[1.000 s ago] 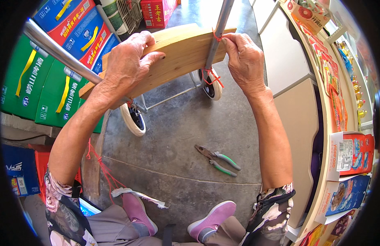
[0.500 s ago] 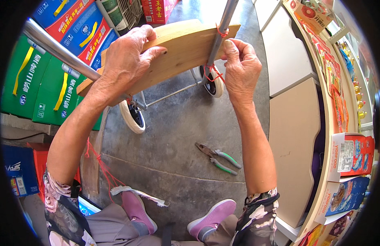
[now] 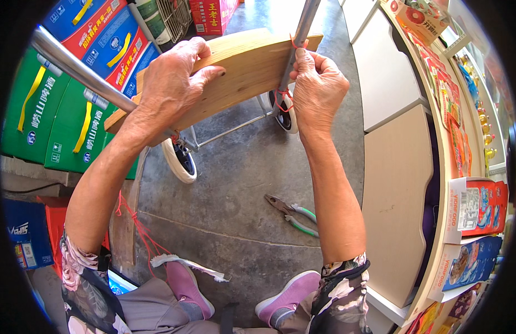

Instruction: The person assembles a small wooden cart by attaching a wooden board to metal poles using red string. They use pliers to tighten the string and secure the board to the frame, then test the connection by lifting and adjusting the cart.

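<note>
A wooden board (image 3: pixel 241 78) stands on edge across a metal frame with white-rimmed wheels (image 3: pixel 183 167). My left hand (image 3: pixel 171 92) grips the board at its left part, fingers over the top edge and thumb on the near face. At the board's right end, a metal tube (image 3: pixel 306 22) slants up in front of it, with red string (image 3: pixel 282 100) tied around it at two heights. My right hand (image 3: pixel 322 92) is closed in a pinch on the upper string beside the tube; its fingertips partly hide the string. Another metal tube (image 3: pixel 82 72) rises on the left.
Pliers with green-grey handles (image 3: pixel 294 214) lie on the concrete floor, partly behind my right forearm. Loose red string (image 3: pixel 138 222) and a white strip (image 3: pixel 194 264) lie near my left shoe. Green cartons (image 3: pixel 63 117) stand left; cabinets (image 3: pixel 400 206) and packaged goods line the right.
My right hand has moved slightly left, closer to the tube, and its pinch now meets the upper string. The tube and the board's right end have shifted slightly left. My left hand stays put.
</note>
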The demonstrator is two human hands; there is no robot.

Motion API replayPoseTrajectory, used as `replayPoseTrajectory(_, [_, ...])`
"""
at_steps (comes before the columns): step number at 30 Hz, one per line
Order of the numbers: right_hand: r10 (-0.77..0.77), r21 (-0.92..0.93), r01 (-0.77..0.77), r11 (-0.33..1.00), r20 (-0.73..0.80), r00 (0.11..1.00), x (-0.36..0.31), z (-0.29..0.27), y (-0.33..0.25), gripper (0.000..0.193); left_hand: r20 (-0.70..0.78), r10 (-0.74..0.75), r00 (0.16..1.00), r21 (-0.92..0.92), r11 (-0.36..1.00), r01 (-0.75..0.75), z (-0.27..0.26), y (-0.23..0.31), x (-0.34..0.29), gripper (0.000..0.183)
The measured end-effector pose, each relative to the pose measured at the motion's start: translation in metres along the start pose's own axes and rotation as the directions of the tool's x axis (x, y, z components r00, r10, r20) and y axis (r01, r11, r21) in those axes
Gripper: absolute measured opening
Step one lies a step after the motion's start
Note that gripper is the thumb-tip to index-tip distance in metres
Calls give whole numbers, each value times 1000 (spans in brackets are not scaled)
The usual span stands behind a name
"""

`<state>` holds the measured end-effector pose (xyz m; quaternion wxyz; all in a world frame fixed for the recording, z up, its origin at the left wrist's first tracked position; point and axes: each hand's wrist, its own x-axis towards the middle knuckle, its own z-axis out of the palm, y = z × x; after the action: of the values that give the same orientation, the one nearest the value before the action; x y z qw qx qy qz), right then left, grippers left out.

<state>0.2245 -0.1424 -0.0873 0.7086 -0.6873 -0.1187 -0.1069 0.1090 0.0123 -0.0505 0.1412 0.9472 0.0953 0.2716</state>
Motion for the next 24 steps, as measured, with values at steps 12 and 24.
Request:
replayPoseTrajectory(12, [-302, -96, 296, 950, -45, 952, 1, 6, 30, 10, 77, -84, 994, 16, 996, 83, -5, 4, 1, 31])
replayPoseTrajectory(24, [-834, -142, 984, -105, 551, -9, 40, -16, 21, 11, 127, -161, 979, -21, 986, 164, -5, 6, 4, 24])
